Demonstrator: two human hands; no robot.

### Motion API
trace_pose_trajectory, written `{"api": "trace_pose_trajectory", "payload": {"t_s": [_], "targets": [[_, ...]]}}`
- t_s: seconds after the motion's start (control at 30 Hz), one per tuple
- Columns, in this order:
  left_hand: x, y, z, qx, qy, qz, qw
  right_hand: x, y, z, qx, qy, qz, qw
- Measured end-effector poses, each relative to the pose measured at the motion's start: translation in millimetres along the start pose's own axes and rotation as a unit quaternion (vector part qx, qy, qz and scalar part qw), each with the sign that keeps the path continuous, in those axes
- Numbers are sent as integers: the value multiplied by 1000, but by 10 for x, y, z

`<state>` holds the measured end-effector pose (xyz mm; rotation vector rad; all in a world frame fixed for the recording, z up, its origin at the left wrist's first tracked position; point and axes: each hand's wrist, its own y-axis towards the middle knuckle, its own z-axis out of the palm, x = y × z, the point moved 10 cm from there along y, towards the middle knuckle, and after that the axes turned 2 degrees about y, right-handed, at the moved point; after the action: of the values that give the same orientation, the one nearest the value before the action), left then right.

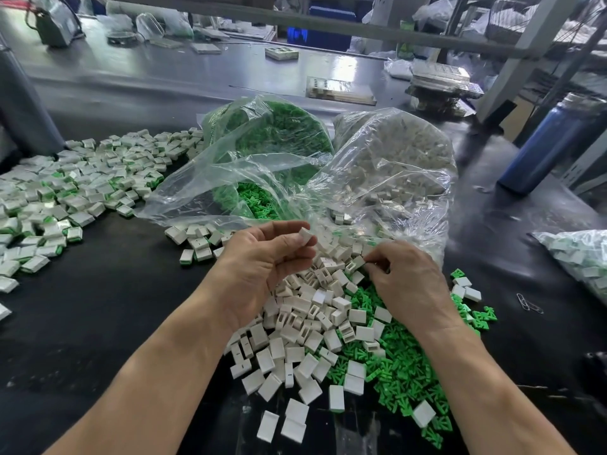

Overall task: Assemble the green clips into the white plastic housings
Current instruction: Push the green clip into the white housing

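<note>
Left hand [262,267] pinching one white housing [306,235] at fingertips; right hand [405,277] curled, picking among loose housings [315,323], contents unclear. Green clips [404,382] heaped under right wrist on counter [115,307]. Likely light, stiff, small, slick: best pinched by flat sides.

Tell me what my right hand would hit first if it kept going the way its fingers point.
The right hand points up-left with fingertips already at the loose white housings. It would probably meet those first, then the clear bag of housings behind; depth is hard to judge.
</note>
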<state>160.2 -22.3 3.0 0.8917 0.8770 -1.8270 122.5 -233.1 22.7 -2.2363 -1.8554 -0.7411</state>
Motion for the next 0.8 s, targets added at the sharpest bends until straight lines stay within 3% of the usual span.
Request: {"api": "trace_pose_trajectory", "payload": {"t_s": [0.8], "targets": [[-10, -33, 130, 46, 28, 17, 998, -56, 34, 3, -15, 3, 26, 1000]]}}
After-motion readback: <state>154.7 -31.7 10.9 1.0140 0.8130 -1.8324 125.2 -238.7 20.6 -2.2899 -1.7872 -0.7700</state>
